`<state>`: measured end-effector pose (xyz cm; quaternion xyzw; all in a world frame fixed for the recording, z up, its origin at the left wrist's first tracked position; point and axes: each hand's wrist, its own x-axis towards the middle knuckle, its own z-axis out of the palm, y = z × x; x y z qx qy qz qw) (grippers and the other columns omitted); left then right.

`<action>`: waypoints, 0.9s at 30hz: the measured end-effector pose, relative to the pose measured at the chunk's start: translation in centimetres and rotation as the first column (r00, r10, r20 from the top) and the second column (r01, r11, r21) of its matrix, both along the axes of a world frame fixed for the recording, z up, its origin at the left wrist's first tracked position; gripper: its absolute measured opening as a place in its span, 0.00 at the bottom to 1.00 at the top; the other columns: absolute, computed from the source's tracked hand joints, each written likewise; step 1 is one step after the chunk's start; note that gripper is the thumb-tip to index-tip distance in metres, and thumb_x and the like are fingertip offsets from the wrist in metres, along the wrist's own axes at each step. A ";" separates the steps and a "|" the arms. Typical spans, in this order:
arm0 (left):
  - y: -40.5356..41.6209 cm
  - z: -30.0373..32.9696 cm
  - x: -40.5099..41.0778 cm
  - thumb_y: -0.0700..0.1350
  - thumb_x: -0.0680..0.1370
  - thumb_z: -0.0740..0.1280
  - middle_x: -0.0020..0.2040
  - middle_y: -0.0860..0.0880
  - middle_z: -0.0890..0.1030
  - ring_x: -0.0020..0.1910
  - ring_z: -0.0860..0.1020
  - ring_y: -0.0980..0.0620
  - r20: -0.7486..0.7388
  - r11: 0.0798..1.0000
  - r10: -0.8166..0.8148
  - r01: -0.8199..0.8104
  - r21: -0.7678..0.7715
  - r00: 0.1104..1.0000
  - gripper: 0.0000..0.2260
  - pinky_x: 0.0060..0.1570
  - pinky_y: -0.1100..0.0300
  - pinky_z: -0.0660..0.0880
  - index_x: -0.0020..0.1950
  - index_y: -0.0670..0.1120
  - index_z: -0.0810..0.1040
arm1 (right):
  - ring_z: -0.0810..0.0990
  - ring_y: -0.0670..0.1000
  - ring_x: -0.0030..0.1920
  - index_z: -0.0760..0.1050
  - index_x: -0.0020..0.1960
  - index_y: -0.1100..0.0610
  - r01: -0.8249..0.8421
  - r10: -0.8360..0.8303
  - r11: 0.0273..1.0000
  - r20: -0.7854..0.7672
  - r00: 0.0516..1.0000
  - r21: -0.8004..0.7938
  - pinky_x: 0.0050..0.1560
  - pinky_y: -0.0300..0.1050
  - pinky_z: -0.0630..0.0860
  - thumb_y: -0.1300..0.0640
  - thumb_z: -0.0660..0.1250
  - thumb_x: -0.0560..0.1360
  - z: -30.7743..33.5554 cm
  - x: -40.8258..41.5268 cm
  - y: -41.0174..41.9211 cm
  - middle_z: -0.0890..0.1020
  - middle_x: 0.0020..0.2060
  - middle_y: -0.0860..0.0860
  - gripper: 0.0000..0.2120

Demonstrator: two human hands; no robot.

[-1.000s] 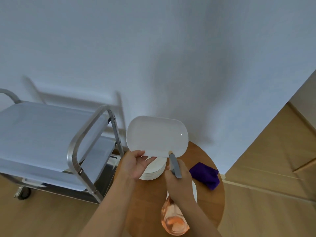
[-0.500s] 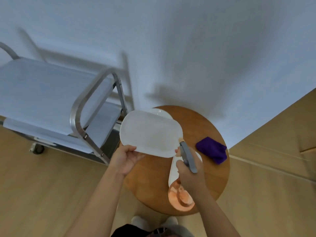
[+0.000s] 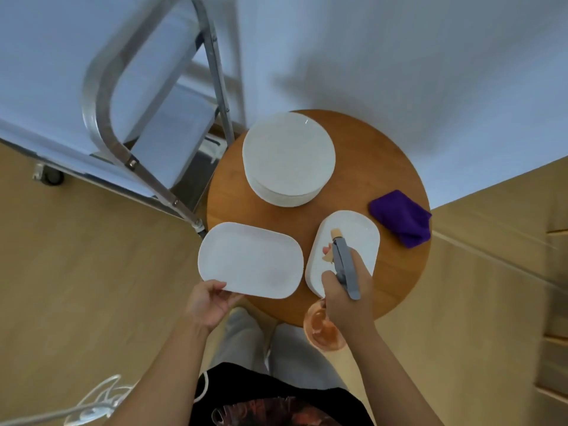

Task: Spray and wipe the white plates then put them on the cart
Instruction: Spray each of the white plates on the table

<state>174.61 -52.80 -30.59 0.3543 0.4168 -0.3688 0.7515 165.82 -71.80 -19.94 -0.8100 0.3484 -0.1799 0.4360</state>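
My left hand [image 3: 209,299] grips the near edge of a white oblong plate [image 3: 249,260], held flat over the left rim of the round wooden table [image 3: 393,167]. My right hand [image 3: 347,299] holds a spray bottle [image 3: 344,265] with a grey trigger head and a peach body, its nozzle pointing away over a second white oblong plate [image 3: 356,229] lying on the table. A stack of round white plates [image 3: 288,158] stands at the table's far side. A folded purple cloth [image 3: 401,217] lies at the right edge.
The metal cart [image 3: 101,96] with white-covered shelves and a caster stands to the left, touching the table's far-left side. A white wall runs behind. Wooden floor surrounds the table; a white cable [image 3: 92,407] lies at the bottom left. My legs are below the table.
The view has tilted steeply down. The held plate came down and left from its raised, tilted pose to lie flat, uncovering the round stack. The spray bottle stays in my right hand.
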 end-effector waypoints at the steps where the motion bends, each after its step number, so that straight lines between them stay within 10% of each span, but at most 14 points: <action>1: -0.2 -0.6 0.1 0.30 0.76 0.52 0.56 0.41 0.77 0.52 0.77 0.41 -0.012 1.000 0.021 -0.021 0.015 1.000 0.16 0.40 0.44 0.80 0.61 0.39 0.69 | 0.70 0.47 0.27 0.75 0.49 0.65 -0.002 0.002 1.000 -0.018 1.000 0.007 0.29 0.27 0.69 0.56 0.62 0.67 -0.5 0.0 0.1 0.70 0.32 0.40 0.15; 13: -1.7 -4.9 3.0 0.32 0.79 0.61 0.61 0.43 0.74 0.59 0.74 0.44 -0.030 0.965 -0.095 0.100 0.243 0.995 0.18 0.51 0.48 0.76 0.68 0.40 0.69 | 0.73 0.50 0.29 0.71 0.49 0.55 0.048 -0.034 0.992 -0.116 0.993 0.118 0.30 0.25 0.71 0.55 0.61 0.67 -3.8 -0.1 0.5 0.72 0.33 0.41 0.11; 18: -0.7 -5.8 3.5 0.42 0.76 0.70 0.42 0.50 0.77 0.41 0.74 0.50 -0.007 0.611 -0.635 0.508 0.607 0.772 0.11 0.35 0.61 0.69 0.57 0.41 0.76 | 0.75 0.49 0.33 0.73 0.54 0.59 0.033 -0.020 0.994 -0.116 0.993 0.106 0.34 0.25 0.72 0.54 0.61 0.67 -3.7 0.1 -0.2 0.73 0.38 0.42 0.17; 27: -1.9 -5.2 2.3 0.64 0.78 0.58 0.40 0.44 0.80 0.38 0.76 0.48 -0.152 0.360 -0.792 0.652 0.667 0.592 0.25 0.35 0.59 0.69 0.44 0.42 0.76 | 0.73 0.49 0.33 0.71 0.51 0.54 0.101 -0.077 0.982 -0.150 0.986 0.158 0.30 0.26 0.70 0.55 0.60 0.66 -4.2 -1.8 -1.3 0.73 0.37 0.42 0.14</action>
